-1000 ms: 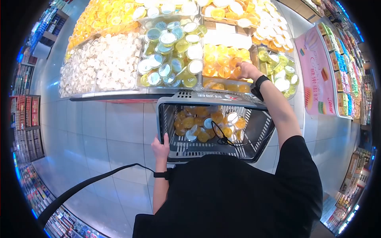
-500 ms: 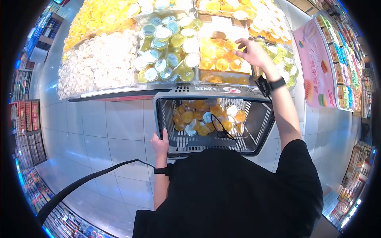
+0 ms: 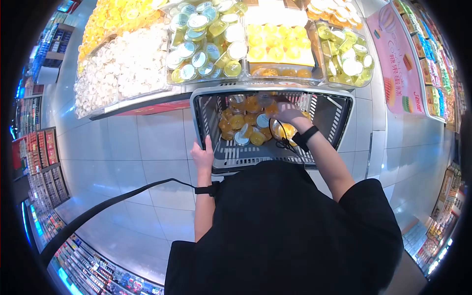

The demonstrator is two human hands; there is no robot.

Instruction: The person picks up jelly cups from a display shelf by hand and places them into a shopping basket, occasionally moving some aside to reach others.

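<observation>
My left hand (image 3: 202,155) is wrapped round the left rim of a grey shopping basket (image 3: 231,162). Inside the basket lies a heap of orange and yellow jelly cups (image 3: 237,121), some with white or pale blue lids facing up. My right hand (image 3: 289,113) is inside the basket, over the right part of the heap. Motion smears its fingers, so I cannot make out whether they hold a cup. A black looped cord (image 3: 282,143) hangs in front of the basket's contents, just below that hand.
Beyond the basket stands a display with yellow-green cups (image 3: 209,49), orange cups (image 3: 280,42), white wrapped pieces (image 3: 120,69) and more green cups (image 3: 346,56). A pink-sided snack shelf (image 3: 393,64) is at the right. A black strap (image 3: 98,209) crosses the left.
My right hand has moved from the orange cups on the display down into the basket. The left hand keeps its hold on the rim. The basket appears slightly higher in view.
</observation>
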